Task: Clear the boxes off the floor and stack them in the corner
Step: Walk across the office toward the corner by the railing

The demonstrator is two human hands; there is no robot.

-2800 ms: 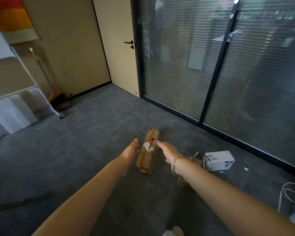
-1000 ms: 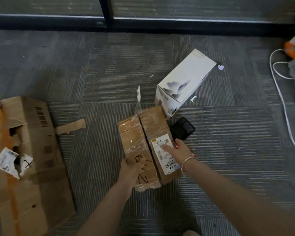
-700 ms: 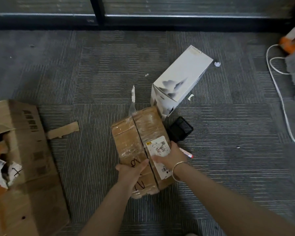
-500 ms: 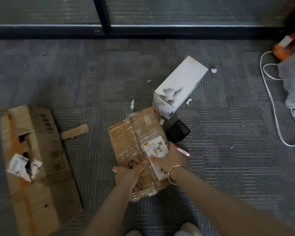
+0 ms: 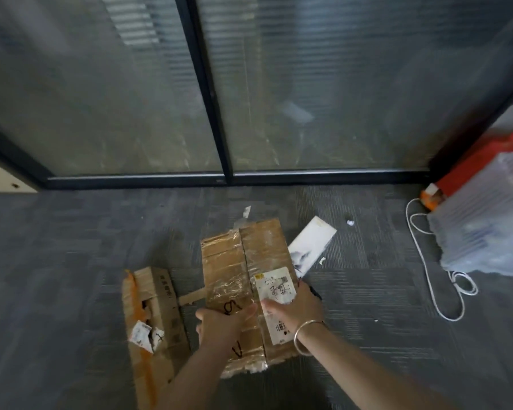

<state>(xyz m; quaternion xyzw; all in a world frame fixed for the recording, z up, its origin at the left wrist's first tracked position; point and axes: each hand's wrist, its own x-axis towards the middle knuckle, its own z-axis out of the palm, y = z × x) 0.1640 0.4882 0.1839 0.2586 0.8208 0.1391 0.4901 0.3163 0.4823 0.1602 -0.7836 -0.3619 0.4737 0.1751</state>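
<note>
Taped box (image 5: 234, 261) label (image 5: 274, 287) print unreadable (blurred).

- Grey carpet-tile floor (image 5: 71, 261) with faint stripes fills the near ground.
- Glass partition wall (image 5: 101, 84) with a black metal frame stands at the far side, blinds behind it.
- White looped cable (image 5: 440, 294) lies on the right.
- Translucent plastic bag (image 5: 486, 232), blurred, sits far right, touching a red-orange item (image 5: 480, 161), perhaps a box.
- Small white paper scrap (image 5: 350, 222) lies near the partition.
</note>
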